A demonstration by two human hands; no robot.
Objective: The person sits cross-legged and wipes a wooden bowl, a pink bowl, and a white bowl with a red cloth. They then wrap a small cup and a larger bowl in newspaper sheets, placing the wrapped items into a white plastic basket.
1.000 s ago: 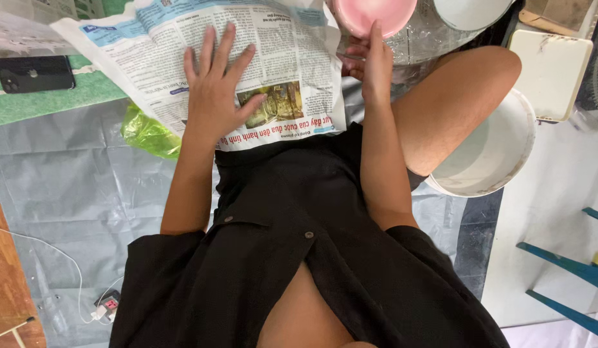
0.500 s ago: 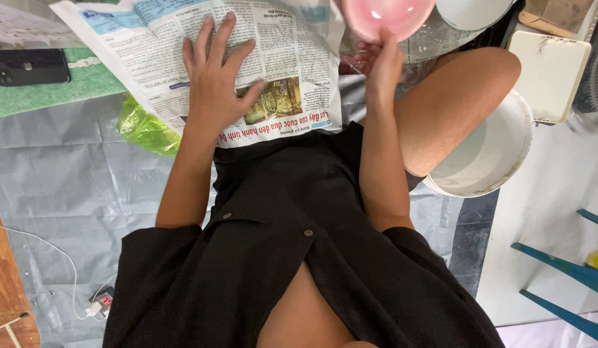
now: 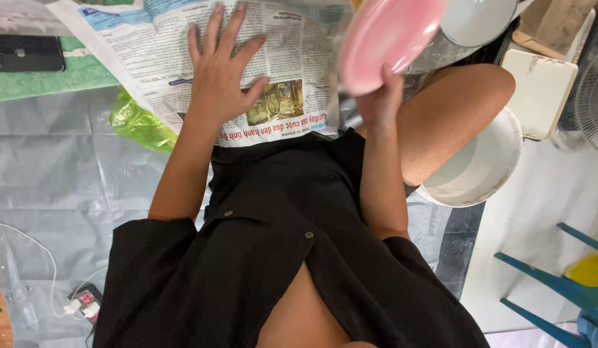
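Your right hand (image 3: 379,103) now grips the pink bowl (image 3: 389,38) by its lower rim, lifted and tilted toward the newspaper (image 3: 299,58), where a second ago it sat upright farther off. Your left hand (image 3: 221,77) stays spread flat, fingers open, pinning the sheet.

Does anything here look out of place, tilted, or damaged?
Nothing looks damaged or spilled. The right hand holds a pink bowl tilted on its side above the newspaper, which the left hand presses flat. A crumpled green plastic bag sticks out from under the newspaper's edge.
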